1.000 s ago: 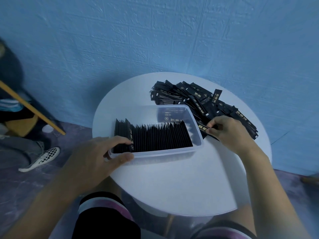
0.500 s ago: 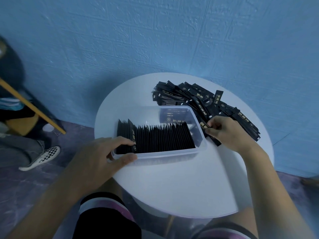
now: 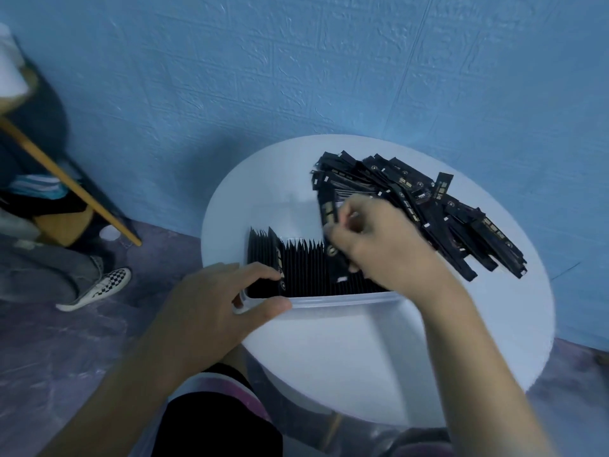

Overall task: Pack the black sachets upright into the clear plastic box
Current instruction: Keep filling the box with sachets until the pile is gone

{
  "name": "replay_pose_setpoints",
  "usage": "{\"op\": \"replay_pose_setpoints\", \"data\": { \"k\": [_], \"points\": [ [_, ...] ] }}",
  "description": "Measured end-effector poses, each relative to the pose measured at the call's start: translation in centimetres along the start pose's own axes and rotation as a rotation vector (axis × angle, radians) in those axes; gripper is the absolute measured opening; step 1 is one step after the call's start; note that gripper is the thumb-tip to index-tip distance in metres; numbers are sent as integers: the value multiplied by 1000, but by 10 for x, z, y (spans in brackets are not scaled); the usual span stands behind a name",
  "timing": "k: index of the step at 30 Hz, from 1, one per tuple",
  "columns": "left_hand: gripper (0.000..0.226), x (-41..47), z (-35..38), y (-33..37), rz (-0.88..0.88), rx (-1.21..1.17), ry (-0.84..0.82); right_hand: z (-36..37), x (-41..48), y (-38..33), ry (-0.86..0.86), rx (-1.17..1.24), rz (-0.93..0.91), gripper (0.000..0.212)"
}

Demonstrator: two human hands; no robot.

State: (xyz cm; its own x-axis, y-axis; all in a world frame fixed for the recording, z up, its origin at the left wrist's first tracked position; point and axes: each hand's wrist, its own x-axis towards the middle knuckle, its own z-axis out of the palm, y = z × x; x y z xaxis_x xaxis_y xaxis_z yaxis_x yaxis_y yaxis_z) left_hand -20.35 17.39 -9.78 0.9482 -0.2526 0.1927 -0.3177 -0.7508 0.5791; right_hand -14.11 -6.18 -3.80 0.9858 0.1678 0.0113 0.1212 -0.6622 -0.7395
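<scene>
Clear plastic box (image 3: pixel 346 299): sits on the left half of the white round table (image 3: pixel 362 357). I read its near rim plainly and its far wall only faintly.
Packed sachets (image 3: pixel 306 268): a black row standing on edge inside the box, running from its left end to under the right hand.
Left hand (image 3: pixel 211 311): grips the box's near-left corner. The thumb is curled against the outside of the near wall, and the fingers are hooked over the rim, touching the first sachets.
Right hand (image 3: pixel 389 249): above the right part of the box, fingers clenched on one sachet.
Held sachet (image 3: pixel 328 206): its upper end sticks up past the fingers, near upright. Blur keeps me from telling where its lower end sits.
Loose sachets (image 3: pixel 428 212): a flat heap on the table, behind and right of the box.
Surroundings: blue textured wall (image 3: pixel 296 77); checkered shoe (image 3: pixel 99 288) on the floor at left.
</scene>
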Motion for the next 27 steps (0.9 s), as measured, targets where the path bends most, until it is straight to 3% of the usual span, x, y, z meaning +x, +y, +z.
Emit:
{"op": "replay_pose_setpoints", "data": {
  "k": [5, 11, 15, 27],
  "points": [
    [67, 1, 4, 1, 3, -2, 10, 44, 8, -6, -101, -228, 47, 21],
    [68, -1, 2, 5, 5, 27, 10, 45, 7, -5, -294, 125, 181, 21],
    [66, 1, 3, 0, 5, 8, -17, 45, 11, -2, -343, 204, 193, 16],
    [65, 4, -8, -1, 41, -8, -104, 43, 19, -6, -442, 295, 199, 63]
  ]
}}
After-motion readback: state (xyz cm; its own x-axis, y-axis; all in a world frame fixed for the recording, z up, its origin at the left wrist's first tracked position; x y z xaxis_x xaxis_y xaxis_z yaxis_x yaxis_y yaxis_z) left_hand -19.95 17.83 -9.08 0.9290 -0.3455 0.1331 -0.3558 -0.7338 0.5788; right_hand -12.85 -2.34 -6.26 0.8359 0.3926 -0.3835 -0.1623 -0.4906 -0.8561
